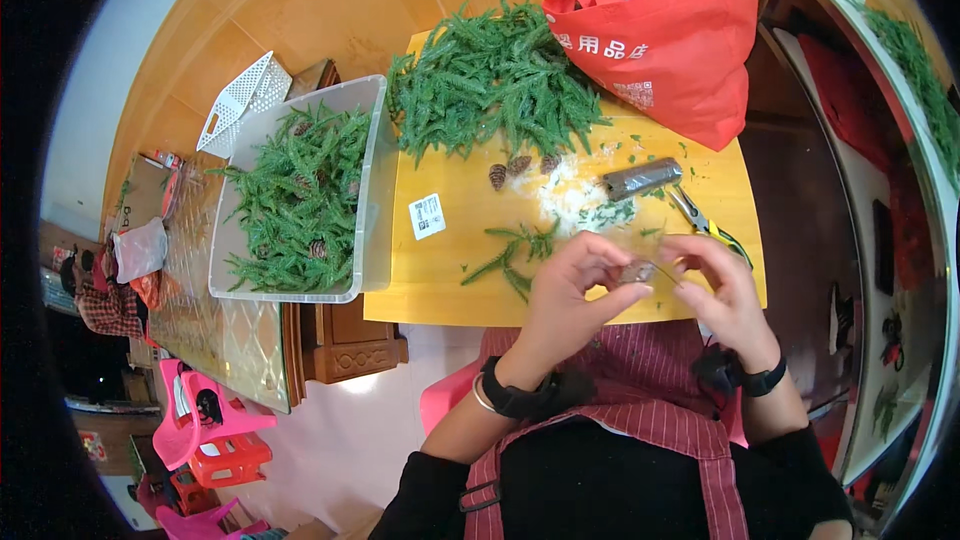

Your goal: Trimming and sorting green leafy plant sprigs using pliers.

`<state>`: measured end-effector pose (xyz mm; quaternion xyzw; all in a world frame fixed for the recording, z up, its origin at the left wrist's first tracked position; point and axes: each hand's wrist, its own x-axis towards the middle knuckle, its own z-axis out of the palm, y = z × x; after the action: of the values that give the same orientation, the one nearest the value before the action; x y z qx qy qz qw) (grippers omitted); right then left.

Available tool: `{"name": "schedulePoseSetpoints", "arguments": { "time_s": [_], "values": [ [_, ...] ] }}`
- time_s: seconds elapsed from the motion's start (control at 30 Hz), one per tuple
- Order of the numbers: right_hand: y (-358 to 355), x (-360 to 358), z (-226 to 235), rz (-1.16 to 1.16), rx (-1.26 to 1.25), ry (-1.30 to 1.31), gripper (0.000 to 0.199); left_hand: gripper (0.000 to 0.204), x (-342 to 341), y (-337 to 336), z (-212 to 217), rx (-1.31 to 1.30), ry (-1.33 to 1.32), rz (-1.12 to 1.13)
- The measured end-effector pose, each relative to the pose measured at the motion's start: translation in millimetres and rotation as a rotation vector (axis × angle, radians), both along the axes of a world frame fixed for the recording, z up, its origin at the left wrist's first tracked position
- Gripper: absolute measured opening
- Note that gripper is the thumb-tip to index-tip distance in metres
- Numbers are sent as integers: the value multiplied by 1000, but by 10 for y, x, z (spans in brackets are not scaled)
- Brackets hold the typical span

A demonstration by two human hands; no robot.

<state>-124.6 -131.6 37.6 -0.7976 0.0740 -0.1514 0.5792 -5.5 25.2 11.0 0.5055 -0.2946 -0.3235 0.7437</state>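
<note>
My left hand [580, 285] is closed on a small brown thing [636, 271] that looks like a pine cone, partly hidden by the fingers. Beside it my right hand [722, 288] pinches a thin dark wire or stem [664, 270] running from that cone. Both hands are just above the near edge of the yellow table [440, 280]. To the left of my left hand lies a loose green artificial pine sprig [515, 252]. Beyond my right hand are pliers [700, 216] with yellow-and-black handles and a dark brown wrapped bundle [642, 178].
A translucent bin [376, 230] at left holds green sprigs with pine cones. At the back stand a sprig pile [490, 80] and a red bag [680, 60] of pine cones. White powder [575, 195], loose pine cones [498, 176] and a white label [427, 217] lie mid-table.
</note>
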Motion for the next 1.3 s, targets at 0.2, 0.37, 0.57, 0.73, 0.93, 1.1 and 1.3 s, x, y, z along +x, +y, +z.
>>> {"name": "schedulePoseSetpoints", "arguments": {
  "time_s": [0.2, 0.37, 0.57, 0.73, 0.93, 1.1, 1.3],
  "values": [
    [268, 185, -164, 29, 322, -50, 25, 26, -55, 9, 21, 110, -162, 94],
    [266, 221, -178, -63, 345, 0, 22, 21, 137, 162, 76, 169, -390, 196],
    [202, 207, -162, -141, 423, -75, 20, 29, 320, 402, -92, 946, -876, 302],
    [229, 218, -282, -102, 362, -77, 19, 30, 381, 360, -378, 991, -1083, 300],
    [171, 266, -185, -43, 346, -101, 20, 20, 491, 301, -197, 559, -379, 128],
    [12, 509, 190, -29, 155, -250, 20, 32, 562, 121, 391, 94, -66, -24],
    [-132, 794, 749, 13, 113, -399, 21, 34, 792, -176, 875, 2, -256, -12]
  ]
}}
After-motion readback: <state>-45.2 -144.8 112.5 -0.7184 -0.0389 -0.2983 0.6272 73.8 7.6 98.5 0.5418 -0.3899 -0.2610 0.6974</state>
